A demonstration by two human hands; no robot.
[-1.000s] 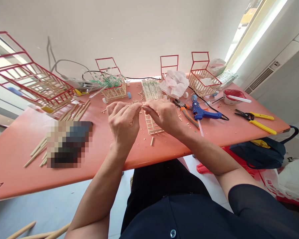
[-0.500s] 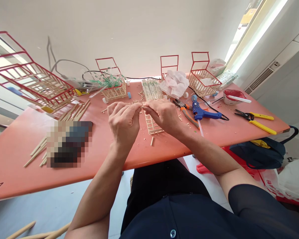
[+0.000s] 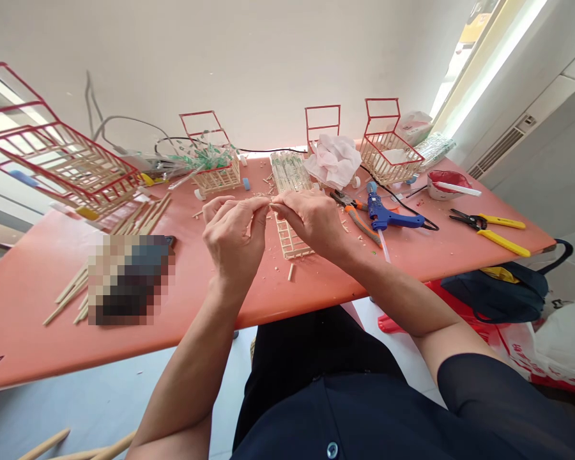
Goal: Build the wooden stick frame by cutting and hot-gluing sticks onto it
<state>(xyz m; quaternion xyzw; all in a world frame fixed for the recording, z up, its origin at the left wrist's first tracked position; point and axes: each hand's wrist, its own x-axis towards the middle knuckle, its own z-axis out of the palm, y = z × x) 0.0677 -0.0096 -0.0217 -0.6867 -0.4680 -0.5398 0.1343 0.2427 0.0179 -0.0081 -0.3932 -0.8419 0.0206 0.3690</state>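
Observation:
My left hand (image 3: 233,236) and my right hand (image 3: 311,220) meet fingertip to fingertip over the orange table (image 3: 38,345), both pinched on a thin wooden stick (image 3: 269,204) held between them. Under my right hand lies a small ladder-like wooden grid (image 3: 292,241) flat on the table. A short loose stick piece (image 3: 290,272) lies just in front of it.
A blue glue gun (image 3: 388,218), orange pliers (image 3: 357,214) and yellow cutters (image 3: 493,229) lie to the right. Stick-built baskets with red frames (image 3: 62,163) (image 3: 390,150) (image 3: 211,169) stand along the back. Loose sticks (image 3: 71,294), a red bowl (image 3: 448,184), crumpled tissue (image 3: 335,160) and a blurred patch (image 3: 129,278) are also there.
The view has shifted slightly; my left-hand fingers have spread a little while both hands stay pinched on the stick.

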